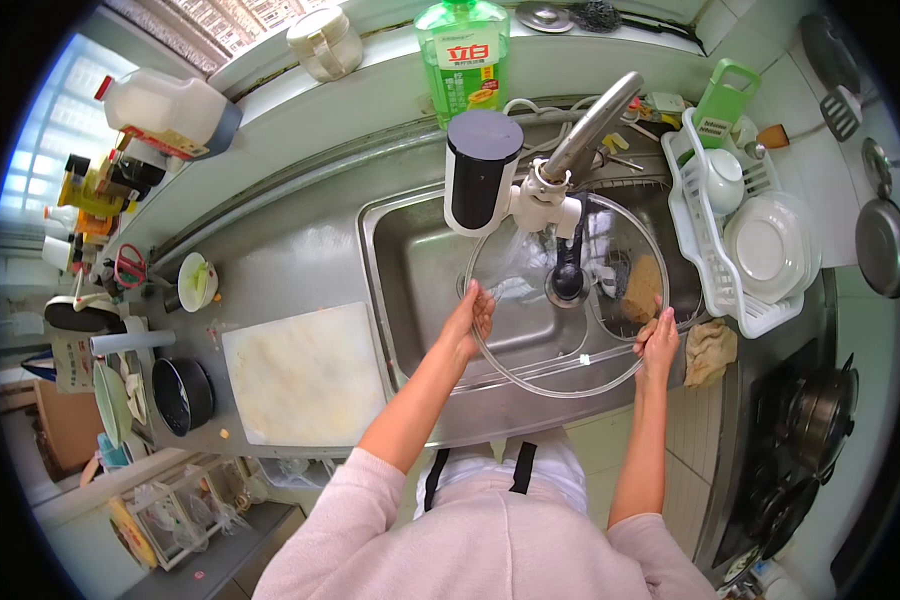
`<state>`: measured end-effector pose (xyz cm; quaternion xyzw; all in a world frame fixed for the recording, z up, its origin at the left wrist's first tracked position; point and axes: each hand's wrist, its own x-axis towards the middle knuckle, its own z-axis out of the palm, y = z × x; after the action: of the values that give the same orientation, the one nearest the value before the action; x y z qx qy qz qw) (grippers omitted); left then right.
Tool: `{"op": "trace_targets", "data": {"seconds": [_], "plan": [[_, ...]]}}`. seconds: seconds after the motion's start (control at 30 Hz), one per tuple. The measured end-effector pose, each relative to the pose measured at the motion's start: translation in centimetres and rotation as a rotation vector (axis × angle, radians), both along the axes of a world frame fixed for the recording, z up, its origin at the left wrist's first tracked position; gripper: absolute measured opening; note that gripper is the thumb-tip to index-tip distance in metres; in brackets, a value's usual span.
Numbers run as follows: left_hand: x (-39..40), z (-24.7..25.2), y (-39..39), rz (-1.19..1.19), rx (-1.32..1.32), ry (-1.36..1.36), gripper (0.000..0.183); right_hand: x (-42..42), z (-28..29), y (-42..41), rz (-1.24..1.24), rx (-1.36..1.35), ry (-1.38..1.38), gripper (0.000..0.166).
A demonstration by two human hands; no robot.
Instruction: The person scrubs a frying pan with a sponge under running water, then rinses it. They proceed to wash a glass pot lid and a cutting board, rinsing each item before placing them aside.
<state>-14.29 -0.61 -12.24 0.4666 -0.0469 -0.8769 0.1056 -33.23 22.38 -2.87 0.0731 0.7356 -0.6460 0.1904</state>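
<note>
A round clear glass pot lid (529, 319) is held over the stainless steel sink (401, 300), its rim gripped from both sides. My left hand (474, 319) holds the left edge, with the thumb on top. At the lower right edge, my right hand (658, 339) closes on the rim. A black knob (568, 274) with a steel base rises from the lid's middle. Above the lid stands the faucet (596, 112) with a white and black water filter (484, 172); water appears to fall from it onto the glass. Through the lid, a brownish sponge or cloth (641, 289) shows.
A white cutting board (307, 375) lies left of the sink, near a black pan (182, 395) and a small bowl (197, 282). To the right stand a white dish rack (754, 315), a beige rag (710, 352) and a stove (780, 450). Green dish soap (461, 67) stands behind.
</note>
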Motion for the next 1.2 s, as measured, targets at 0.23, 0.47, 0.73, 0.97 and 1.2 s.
{"op": "trace_targets", "data": {"seconds": [0.23, 0.47, 0.73, 0.97, 1.2], "plan": [[-5.6, 1.4, -2.7, -0.263, -0.229, -0.203, 0.029, -0.1, -0.2, -0.2, -0.121, -0.139, 0.098, 0.048], [-7.9, 1.9, -4.8, -0.305, -0.340, -0.218, 0.026, -0.2, -1.8, -0.1, -0.206, -0.174, 0.064, 0.046], [-4.2, 6.9, -5.4, -0.476, -0.438, -0.105, 0.018, -0.8, -3.1, 0.9, -0.118, -0.145, -0.104, 0.046], [-0.4, 6.9, -6.5, -0.538, -0.492, -0.102, 0.028, -1.6, -3.4, 0.7, 0.092, -0.175, -0.304, 0.045], [1.3, 7.0, -6.1, -0.382, -0.376, -0.011, 0.039, -2.2, -3.8, 0.0, 0.239, -0.199, -0.421, 0.046]]}}
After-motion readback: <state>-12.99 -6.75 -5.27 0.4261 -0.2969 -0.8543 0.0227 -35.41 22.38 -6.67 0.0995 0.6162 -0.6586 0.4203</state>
